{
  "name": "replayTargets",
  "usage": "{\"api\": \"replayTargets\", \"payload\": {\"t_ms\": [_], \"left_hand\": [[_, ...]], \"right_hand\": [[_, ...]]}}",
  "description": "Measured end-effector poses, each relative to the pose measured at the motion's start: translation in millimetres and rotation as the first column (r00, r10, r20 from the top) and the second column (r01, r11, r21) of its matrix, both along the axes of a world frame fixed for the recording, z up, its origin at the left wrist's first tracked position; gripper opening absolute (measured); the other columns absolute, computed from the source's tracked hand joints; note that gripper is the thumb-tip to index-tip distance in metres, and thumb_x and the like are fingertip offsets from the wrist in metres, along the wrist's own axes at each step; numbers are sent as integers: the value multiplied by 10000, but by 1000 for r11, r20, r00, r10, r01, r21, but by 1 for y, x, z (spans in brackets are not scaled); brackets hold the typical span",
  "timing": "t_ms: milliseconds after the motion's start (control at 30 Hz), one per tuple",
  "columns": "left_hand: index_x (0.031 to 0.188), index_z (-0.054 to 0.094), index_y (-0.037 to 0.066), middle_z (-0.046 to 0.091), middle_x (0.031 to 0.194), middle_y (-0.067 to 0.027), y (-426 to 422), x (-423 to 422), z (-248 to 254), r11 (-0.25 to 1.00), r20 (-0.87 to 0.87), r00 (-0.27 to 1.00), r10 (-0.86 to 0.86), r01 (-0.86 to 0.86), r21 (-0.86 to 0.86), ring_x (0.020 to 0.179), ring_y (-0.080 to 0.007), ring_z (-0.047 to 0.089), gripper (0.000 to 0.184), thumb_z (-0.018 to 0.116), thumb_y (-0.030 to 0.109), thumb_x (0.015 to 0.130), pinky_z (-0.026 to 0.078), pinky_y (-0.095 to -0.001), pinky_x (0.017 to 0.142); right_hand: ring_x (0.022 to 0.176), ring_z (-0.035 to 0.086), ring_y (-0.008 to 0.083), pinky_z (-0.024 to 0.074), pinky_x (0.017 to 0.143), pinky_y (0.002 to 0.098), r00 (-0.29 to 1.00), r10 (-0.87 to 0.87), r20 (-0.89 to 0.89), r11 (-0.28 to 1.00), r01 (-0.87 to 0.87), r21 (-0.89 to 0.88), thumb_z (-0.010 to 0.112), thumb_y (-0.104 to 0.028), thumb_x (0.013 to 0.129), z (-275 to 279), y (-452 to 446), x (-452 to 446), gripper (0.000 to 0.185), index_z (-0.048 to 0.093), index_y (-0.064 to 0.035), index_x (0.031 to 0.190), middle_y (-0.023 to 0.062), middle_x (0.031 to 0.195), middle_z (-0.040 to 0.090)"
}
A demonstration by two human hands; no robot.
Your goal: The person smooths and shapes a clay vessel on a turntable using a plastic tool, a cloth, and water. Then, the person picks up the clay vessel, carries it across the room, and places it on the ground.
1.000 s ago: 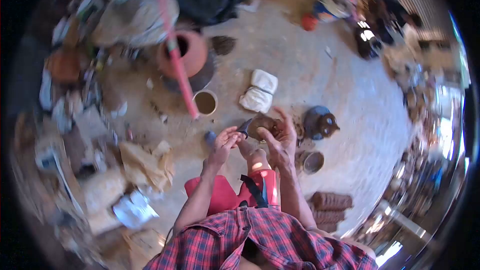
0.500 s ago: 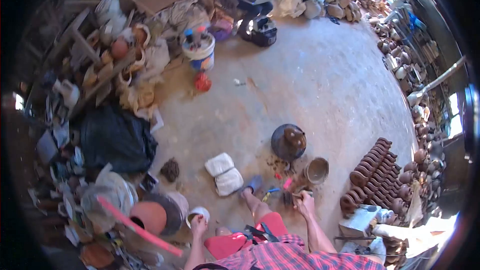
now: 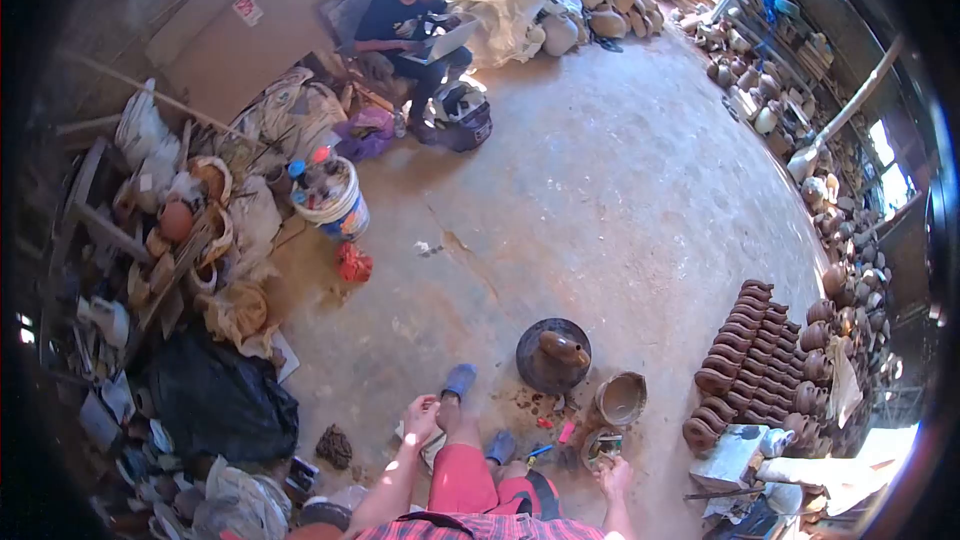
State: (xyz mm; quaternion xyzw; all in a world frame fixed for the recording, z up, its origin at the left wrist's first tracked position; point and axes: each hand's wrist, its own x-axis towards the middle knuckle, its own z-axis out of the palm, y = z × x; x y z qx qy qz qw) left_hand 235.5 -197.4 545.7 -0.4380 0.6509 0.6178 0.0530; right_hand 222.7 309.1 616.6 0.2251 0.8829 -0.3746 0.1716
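My left hand is above my raised knee with its fingers curled together, and nothing shows in them. Behind it, a folded white cloth is mostly covered by my arm and leg. My right hand is closed at the near rim of a small container with objects inside; what the fingers grip is unclear. Beyond it stands a bowl with a muddy inside. A rounded brown clay form with a small hole rests on a dark round turntable.
Rows of brown clay pieces lie on the right. A pink item and a blue-handled tool lie by my feet. A clay lump, black plastic sheet and white bucket are left. A person sits behind with a laptop.
My left hand no longer has the white cup and has moved up beside my leg. My right hand has moved down toward me. My leg has stretched forward, and the view has shifted.
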Motion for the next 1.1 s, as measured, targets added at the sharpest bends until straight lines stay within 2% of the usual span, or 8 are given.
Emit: {"api": "replayTargets", "payload": {"t_ms": [233,267,300,367,433,533,800,1100], "left_hand": [[1275,682,25,763,1122,-148,-30,-186,-31,813,19,820,-572,570,-117,1049,-257,729,383,696,246,962,564,-382,957],[1282,682,35,756,1150,-159,-35,-204,-45,759,4,765,-644,640,-116,1072,-257,725,381,694,241,961,565,-381,951],[1282,682,35,756,1150,-159,-40,-220,-61,739,28,746,-665,663,-117,1072,-257,725,381,694,241,961,565,-381,951],[1288,674,27,747,1184,-160,-38,-250,-90,557,16,581,-814,788,-263,1096,-246,715,382,694,243,973,555,-379,971],[1275,678,15,747,1185,-136,-34,-268,-134,658,-71,656,-751,735,-165,1098,-220,703,352,681,234,1000,544,-366,987],[1344,634,29,719,1179,-100,-35,-303,-180,633,-78,629,-773,772,-50,1037,-183,691,374,662,232,1031,557,-329,903],[1365,612,52,686,1050,-31,19,-364,-308,443,17,443,-897,895,53,891,-103,634,423,687,258,1003,485,-259,704],[1329,623,50,673,1027,-24,67,-414,-484,361,-62,355,-933,920,-152,875,-98,627,364,674,229,1015,485,-250,689]], "right_hand": [[621,734,230,591,482,333,944,-329,-32,941,330,74,688,59,895,-77,-30,19,244,689,22,1136,164,977,718],[780,764,290,602,684,447,954,-291,72,946,276,167,678,-134,948,-87,-29,27,217,736,-11,1118,203,894,751],[742,751,266,584,640,447,934,-307,-184,949,314,12,691,-181,957,-94,-41,33,239,714,-4,1116,191,804,726],[692,740,261,570,626,442,860,-505,-72,850,480,-219,690,-251,973,-124,-46,26,287,696,7,1099,182,766,705],[784,744,314,571,700,439,925,-350,148,915,303,266,665,-344,999,-74,-69,-22,417,672,3,1231,215,975,741],[719,716,313,550,666,443,966,-218,-141,879,257,403,694,-252,960,-129,-49,-23,271,649,-11,1074,191,865,723],[650,759,244,582,617,396,733,-661,-161,710,680,182,614,-128,1006,-260,52,-65,168,666,7,1093,180,811,739],[703,759,331,619,583,471,874,-486,32,868,478,131,553,-79,975,-436,183,-203,365,466,26,1314,285,917,723]]}}
